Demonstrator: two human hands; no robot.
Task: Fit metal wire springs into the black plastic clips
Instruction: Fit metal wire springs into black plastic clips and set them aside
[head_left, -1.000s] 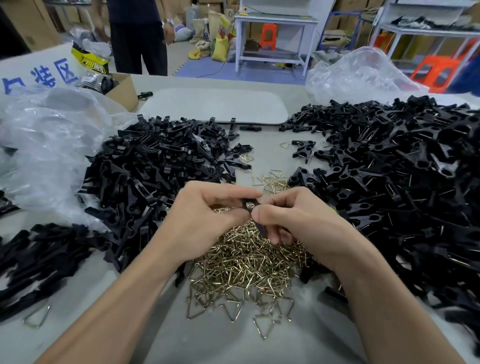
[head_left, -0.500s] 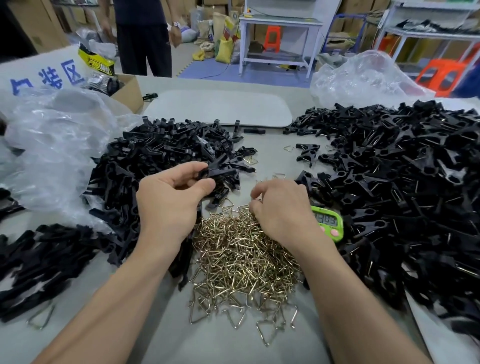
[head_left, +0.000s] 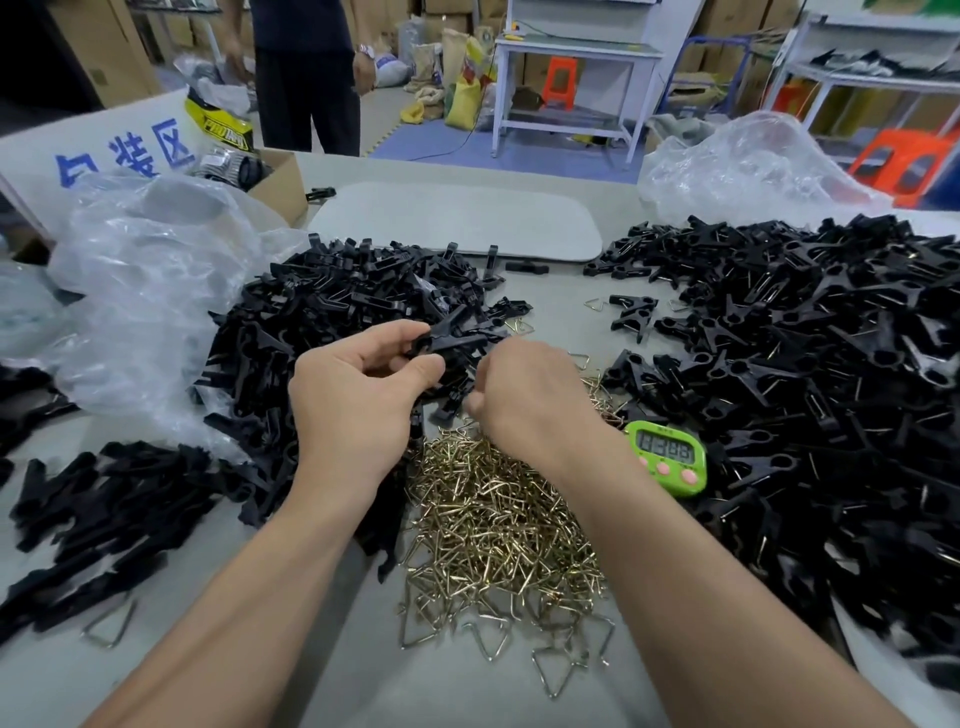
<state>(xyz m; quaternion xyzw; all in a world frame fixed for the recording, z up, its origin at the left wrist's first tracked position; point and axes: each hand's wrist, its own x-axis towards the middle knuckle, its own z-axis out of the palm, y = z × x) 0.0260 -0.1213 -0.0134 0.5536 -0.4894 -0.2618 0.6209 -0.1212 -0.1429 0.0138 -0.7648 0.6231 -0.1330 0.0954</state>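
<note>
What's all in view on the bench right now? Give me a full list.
black plastic clip pile: one heap, black, centre-left
second black clip pile: one large heap, black, right
black clip halves: one spread, black, near left
brass-coloured wire springs: one heap, gold, centre front
green digital timer: one, green with pink buttons, right of the springs
clear plastic bags: two, left and far right
pale grey board: one, far centre
cardboard box: one, brown, far left
left hand: holding a black clip
right hand: closed, contents hidden
</note>
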